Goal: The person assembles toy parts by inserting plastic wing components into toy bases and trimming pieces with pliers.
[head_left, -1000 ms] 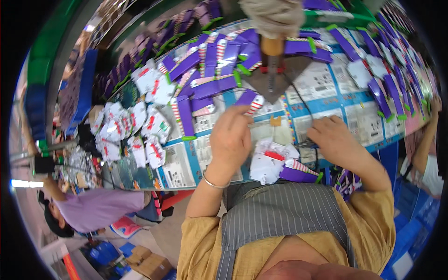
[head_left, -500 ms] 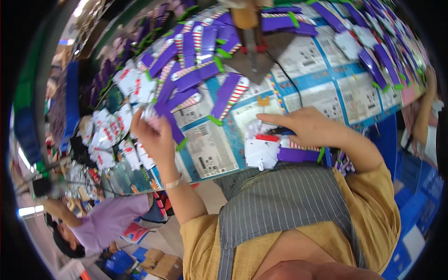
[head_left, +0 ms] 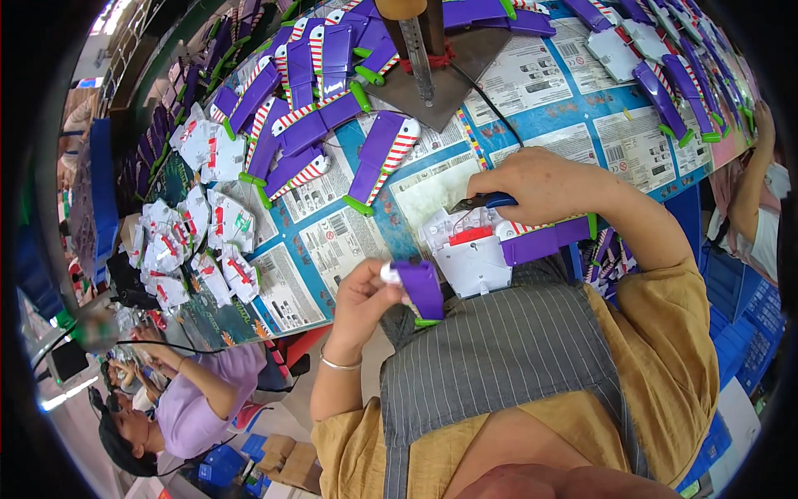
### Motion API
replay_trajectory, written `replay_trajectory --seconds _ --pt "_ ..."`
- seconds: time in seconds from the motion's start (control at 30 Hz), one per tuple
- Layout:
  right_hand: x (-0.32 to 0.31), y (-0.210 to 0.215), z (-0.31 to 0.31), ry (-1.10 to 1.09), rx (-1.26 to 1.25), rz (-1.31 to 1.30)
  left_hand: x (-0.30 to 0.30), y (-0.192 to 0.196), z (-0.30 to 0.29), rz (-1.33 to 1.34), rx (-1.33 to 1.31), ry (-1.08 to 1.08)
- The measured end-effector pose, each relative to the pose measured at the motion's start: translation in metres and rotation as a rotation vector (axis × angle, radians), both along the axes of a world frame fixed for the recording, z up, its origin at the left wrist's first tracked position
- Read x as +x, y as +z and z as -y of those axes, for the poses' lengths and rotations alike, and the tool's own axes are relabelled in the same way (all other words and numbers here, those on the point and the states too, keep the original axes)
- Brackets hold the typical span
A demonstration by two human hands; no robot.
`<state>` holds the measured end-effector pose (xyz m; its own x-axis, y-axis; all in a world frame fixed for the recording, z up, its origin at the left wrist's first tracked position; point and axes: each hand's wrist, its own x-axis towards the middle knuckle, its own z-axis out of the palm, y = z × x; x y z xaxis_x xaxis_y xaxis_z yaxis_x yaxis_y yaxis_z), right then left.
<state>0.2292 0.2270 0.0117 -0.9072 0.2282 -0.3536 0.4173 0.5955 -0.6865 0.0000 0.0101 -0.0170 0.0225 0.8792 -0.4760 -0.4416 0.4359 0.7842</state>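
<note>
The right hand (head_left: 544, 185) covers most of a dark blue-handled tool (head_left: 486, 201); its tip stays hidden. The upright press post (head_left: 416, 46) is cut off by the top edge, and a co-worker's arm (head_left: 752, 179) by the right rim.

place: toy assembly workshop — long worktable (head_left: 349, 241) | rows of purple wing parts (head_left: 307, 133) | co-workers seated alongside

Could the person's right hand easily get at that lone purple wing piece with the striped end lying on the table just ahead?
Probably yes. The right hand rests on the table edge holding a dark tool, and the purple wing piece lies just beyond with only bare printed sheet between. The tool would likely need setting down first.
</note>
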Motion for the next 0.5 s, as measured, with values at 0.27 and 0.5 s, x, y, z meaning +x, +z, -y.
replay_trajectory --seconds 0.27,0.5 --pt "0.003 -0.004 0.000 0.005 -0.003 -0.010 0.019 0.015 -0.039 -0.892 0.184 -0.367" --pt "0.003 -0.008 0.001 0.020 0.023 -0.054 0.008 0.018 -0.056 -0.880 0.235 -0.516"
